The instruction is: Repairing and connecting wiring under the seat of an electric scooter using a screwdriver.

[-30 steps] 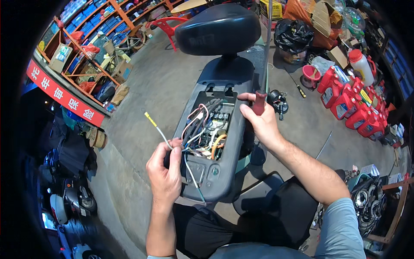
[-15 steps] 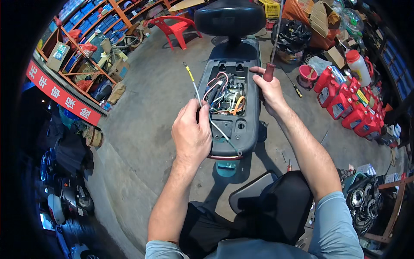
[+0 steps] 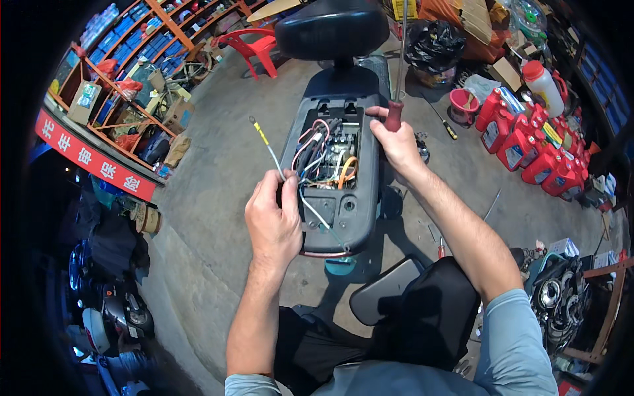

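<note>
Between the thumb and fingers of my left hand [image 3: 272, 218] is a thin white cable [image 3: 274, 156] with a yellow-marked upper end. Its lower part runs across the rear of a black scooter body [image 3: 327, 231] and thins toward the rear edge. My right hand [image 3: 401, 148] is closed around a screwdriver [image 3: 394, 116] with a dark red handle, its long shaft upward. The fingertips of that hand are by the right rim of an opened compartment. Inside lie bundled wires [image 3: 317, 148], an orange strap-like loop [image 3: 347, 170] and metal parts.
A black seat [image 3: 333, 33] stands raised beyond the compartment. On the floor are a dark panel [image 3: 383, 294] near my knees and a yellow-black screwdriver [image 3: 450, 129]. Red jugs [image 3: 512, 155] crowd the right. A red chair [image 3: 251, 49] and shelves [image 3: 142, 49] stand far left.
The scooter and both my hands appear further left in the picture, along with a slight shift of the whole view. Both grips look the same.
</note>
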